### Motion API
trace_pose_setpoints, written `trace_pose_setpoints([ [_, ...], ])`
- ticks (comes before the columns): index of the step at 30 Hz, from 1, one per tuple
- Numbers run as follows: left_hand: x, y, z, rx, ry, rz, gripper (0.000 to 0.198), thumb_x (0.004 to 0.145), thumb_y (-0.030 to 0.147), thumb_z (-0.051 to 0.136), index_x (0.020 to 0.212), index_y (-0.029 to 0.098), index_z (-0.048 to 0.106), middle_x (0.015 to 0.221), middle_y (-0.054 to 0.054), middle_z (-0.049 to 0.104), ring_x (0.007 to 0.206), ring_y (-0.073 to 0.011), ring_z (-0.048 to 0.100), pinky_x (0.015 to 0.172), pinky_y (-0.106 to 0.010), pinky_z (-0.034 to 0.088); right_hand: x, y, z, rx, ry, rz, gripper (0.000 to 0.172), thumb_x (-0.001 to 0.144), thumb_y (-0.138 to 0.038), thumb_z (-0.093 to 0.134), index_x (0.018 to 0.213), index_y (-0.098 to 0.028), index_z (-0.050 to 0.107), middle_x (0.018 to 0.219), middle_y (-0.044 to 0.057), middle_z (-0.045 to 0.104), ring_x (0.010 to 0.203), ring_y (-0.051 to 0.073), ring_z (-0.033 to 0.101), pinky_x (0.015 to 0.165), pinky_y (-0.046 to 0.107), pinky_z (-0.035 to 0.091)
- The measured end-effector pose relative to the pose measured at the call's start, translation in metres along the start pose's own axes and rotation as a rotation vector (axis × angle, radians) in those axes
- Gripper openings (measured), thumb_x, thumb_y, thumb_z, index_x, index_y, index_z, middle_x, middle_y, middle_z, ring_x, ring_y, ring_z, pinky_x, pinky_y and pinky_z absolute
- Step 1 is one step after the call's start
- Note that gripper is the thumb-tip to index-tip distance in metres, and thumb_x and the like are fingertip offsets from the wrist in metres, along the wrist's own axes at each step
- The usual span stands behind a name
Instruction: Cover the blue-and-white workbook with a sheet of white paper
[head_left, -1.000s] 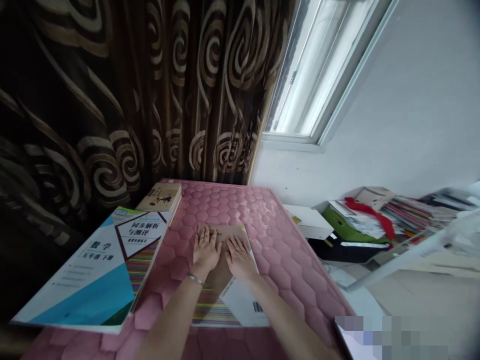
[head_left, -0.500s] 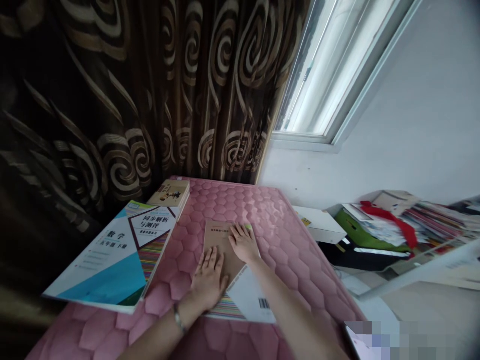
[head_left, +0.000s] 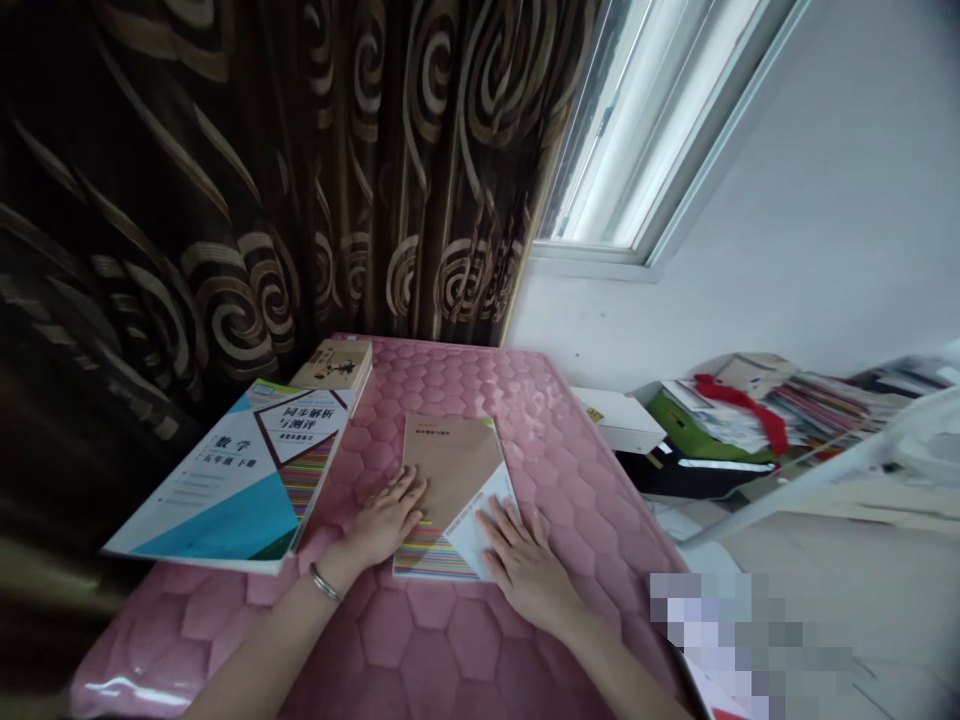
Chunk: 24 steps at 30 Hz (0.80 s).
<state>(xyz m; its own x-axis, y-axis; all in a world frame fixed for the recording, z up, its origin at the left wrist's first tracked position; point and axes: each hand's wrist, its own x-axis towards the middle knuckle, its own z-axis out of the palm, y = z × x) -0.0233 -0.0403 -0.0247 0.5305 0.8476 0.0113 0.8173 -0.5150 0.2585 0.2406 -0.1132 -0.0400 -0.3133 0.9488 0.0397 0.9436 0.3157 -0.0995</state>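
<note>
Book under the hands: the brown book [head_left: 454,470] lies closed and flat in the centre of the frame, on the pink quilted surface [head_left: 431,650]; coloured stripes and a pale corner fill its lower part.
Left hand: the left hand [head_left: 386,520], with a metal bracelet [head_left: 325,584] at the wrist, lies palm down, its fingers rather close together; the fingertips rest on the left edge of the cover. It grips nothing.
Right hand: the right hand [head_left: 529,570] lies palm down over the pale lower right corner, its fingers a little spread. It also grips nothing.
Step in hand: it seems to be the smoothing or steadying of the cover, with light pressure from both sides.
Next move: for more smoothing, flat palms and even pressure would be enough; for lifting, fingertips would need to come under an edge.
Writing on the blue-and-white book: at the left of the frame, the blue-and-white book [head_left: 217,490] appears to read 数学, 五年级 下册, and in its diamond 同步解析与测评.
Writing on the brown book: the small line near its top and the slanted letters are too small to read surely.
Small books: behind, the stack of small books [head_left: 337,362] bears dark marks, not legible.
</note>
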Motion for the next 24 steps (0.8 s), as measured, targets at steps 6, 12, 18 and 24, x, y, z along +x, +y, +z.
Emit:
trace_pose_setpoints([
  [6, -0.011, -0.017, 0.010, 0.079, 0.140, 0.042, 0.053, 0.098, 0.044, 0.025, 0.146, 0.026, 0.032, 0.157, -0.006, 0.023, 0.142, -0.0210, 0.025, 0.116, -0.041, 0.024, 0.007, -0.044, -0.006, 0.069, -0.011, -0.179, 0.057, 0.098, -0.043, 0.027, 0.150, -0.021, 0.021, 0.157, 0.005, 0.014, 0.145, 0.025, 0.012, 0.117, 0.052, 0.014],
  [12, -0.010, -0.016, 0.011, 0.114, 0.159, 0.085, 0.052, 0.098, 0.041, 0.026, 0.146, 0.023, 0.033, 0.155, -0.008, 0.028, 0.142, -0.0204, 0.025, 0.115, -0.041, 0.026, 0.002, -0.103, 0.003, 0.167, -0.030, -0.320, 0.069, 0.094, -0.051, 0.036, 0.152, -0.019, 0.013, 0.158, 0.006, 0.001, 0.145, 0.027, 0.001, 0.118, 0.052, 0.007],
  [18, -0.014, -0.001, 0.002, 0.079, 0.131, -0.008, 0.047, 0.096, 0.026, 0.029, 0.142, 0.018, 0.041, 0.154, -0.011, 0.030, 0.140, -0.0206, 0.031, 0.113, -0.039, 0.030, 0.001, -0.125, -0.003, 0.286, -0.033, -0.256, 0.072, 0.091, -0.049, 0.047, 0.150, -0.017, 0.022, 0.157, 0.011, 0.008, 0.145, 0.031, 0.002, 0.117, 0.055, 0.004],
  [24, -0.037, 0.036, 0.025, 0.032, 0.195, -0.025, 0.050, 0.097, 0.027, 0.025, 0.145, 0.014, 0.034, 0.150, -0.012, 0.037, 0.138, -0.0198, 0.034, 0.110, -0.038, 0.037, 0.022, -0.096, -0.018, 0.614, -0.038, -0.230, 0.033, 0.092, -0.018, 0.041, 0.103, -0.019, 0.071, 0.114, 0.008, 0.068, 0.112, 0.018, 0.058, 0.100, 0.034, 0.044],
])
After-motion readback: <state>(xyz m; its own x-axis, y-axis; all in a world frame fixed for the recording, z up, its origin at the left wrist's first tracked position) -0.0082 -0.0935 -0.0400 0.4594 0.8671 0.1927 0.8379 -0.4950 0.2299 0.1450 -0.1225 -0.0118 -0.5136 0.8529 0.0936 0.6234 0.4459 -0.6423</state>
